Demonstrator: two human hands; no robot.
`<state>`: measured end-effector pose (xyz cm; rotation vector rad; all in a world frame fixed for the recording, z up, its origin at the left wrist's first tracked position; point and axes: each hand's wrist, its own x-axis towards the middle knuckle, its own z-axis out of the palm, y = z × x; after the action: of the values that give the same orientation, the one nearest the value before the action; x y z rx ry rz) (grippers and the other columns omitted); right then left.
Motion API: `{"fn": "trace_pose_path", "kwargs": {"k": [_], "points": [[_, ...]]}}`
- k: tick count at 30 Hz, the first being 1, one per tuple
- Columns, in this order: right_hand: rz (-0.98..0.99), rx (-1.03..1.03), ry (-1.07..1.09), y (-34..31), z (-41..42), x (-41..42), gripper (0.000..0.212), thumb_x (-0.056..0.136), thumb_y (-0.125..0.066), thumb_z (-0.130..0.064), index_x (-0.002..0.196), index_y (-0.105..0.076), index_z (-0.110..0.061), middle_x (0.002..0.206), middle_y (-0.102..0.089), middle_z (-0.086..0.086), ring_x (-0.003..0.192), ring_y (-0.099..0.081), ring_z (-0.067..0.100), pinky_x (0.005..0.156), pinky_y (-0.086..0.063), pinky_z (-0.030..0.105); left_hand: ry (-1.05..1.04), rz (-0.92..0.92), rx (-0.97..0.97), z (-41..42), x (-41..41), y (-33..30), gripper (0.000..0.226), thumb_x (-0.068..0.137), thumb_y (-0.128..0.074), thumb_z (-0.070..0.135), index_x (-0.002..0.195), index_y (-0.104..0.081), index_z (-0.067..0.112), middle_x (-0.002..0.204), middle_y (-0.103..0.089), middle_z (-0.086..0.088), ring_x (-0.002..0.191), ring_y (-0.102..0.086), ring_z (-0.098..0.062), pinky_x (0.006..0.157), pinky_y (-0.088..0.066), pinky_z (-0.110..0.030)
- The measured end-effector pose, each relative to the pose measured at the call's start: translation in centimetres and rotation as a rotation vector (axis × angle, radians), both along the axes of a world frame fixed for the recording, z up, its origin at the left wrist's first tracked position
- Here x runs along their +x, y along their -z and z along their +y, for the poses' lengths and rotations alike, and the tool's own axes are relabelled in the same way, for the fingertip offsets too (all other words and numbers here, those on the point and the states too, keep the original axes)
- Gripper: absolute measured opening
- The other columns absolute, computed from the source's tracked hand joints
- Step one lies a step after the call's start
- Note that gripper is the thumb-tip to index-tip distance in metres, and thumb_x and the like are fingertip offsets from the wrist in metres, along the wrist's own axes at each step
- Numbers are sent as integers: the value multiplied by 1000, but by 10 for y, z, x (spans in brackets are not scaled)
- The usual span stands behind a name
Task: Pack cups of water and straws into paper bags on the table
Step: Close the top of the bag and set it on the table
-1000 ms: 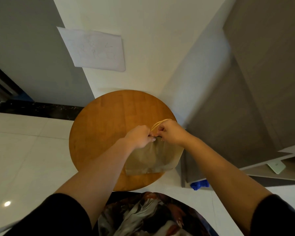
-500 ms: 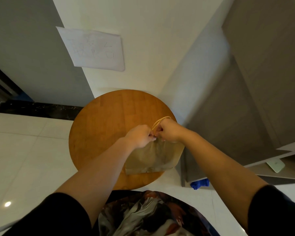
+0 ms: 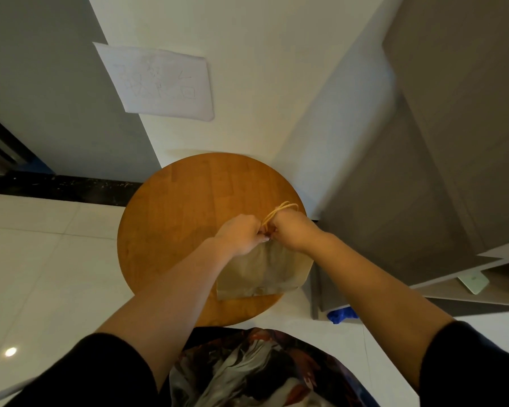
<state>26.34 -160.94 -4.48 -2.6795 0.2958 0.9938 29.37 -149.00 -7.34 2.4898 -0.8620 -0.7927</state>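
Tabletop (image 3: 188, 218), round and wooden, fills the middle of my view, pushed against a white wall with a sheet of paper (image 3: 159, 83) stuck on it. A brown paper bag (image 3: 262, 274) lies flat at its near right edge. I see my left hand (image 3: 241, 235) and right hand (image 3: 291, 230) close together, both pinching the bag's top, its twine handles (image 3: 279, 211) looping above my right hand.
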Motion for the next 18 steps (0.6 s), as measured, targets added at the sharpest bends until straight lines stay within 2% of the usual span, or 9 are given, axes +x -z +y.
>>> {"fn": "trace_pose_path", "kwargs": {"k": [3, 6, 8, 10, 13, 16, 18], "points": [[-131, 11, -107, -1, -5, -14, 21, 95, -47, -15, 112, -58, -9, 114, -59, 12, 99, -57, 32, 91, -45, 37, 81, -23, 78, 5, 7, -1, 33, 90, -60, 32, 61, -50, 20, 59, -47, 2, 60, -47, -16, 54, -33, -30], [-177, -127, -236, -3, -10, -17, 11, 95, -44, -8, 98, -54, -10, 95, -52, 11, 88, -54, 30, 78, -45, 34, 139, -56, 175, 15, 17, 0, 17, 87, -63, 33, 85, -56, 18, 74, -51, 5, 75, -52, -17, 63, -40, -29], [-204, -210, -284, -3, -12, -17, 14, 95, -42, -3, 96, -56, -8, 89, -51, 10, 86, -56, 29, 71, -42, 33, 123, -34, 155, 21, 21, 3, 16, 89, -61, 32, 95, -59, 17, 73, -49, 8, 74, -51, -15, 64, -38, -28], [-222, -240, -319, -1, -13, -13, 16, 95, -42, -4, 98, -58, -6, 94, -58, 12, 86, -58, 29, 70, -42, 32, 93, -27, 116, 25, 23, 5, 16, 91, -59, 32, 95, -61, 16, 73, -52, 7, 72, -52, -14, 63, -39, -28], [-266, -275, -339, -3, -14, -1, 18, 94, -43, -5, 99, -60, -7, 98, -62, 12, 81, -56, 27, 66, -42, 32, 80, -47, 67, 30, 34, 3, 15, 92, -57, 32, 93, -63, 18, 78, -59, 3, 77, -57, -16, 72, -48, -32], [-303, -304, -314, -7, -18, 15, 23, 94, -42, -7, 104, -63, -10, 98, -63, 10, 85, -59, 27, 65, -44, 32, 90, -140, 26, 33, 52, -7, 13, 93, -55, 31, 92, -62, 20, 75, -56, 6, 73, -55, -14, 67, -44, -28], [-335, -322, -298, -9, -20, 28, 25, 94, -42, -8, 106, -64, -12, 96, -63, 9, 83, -59, 26, 67, -46, 33, 93, -230, 12, 31, 67, -13, 14, 94, -54, 31, 95, -62, 20, 80, -57, 4, 76, -55, -15, 68, -46, -30]]}}
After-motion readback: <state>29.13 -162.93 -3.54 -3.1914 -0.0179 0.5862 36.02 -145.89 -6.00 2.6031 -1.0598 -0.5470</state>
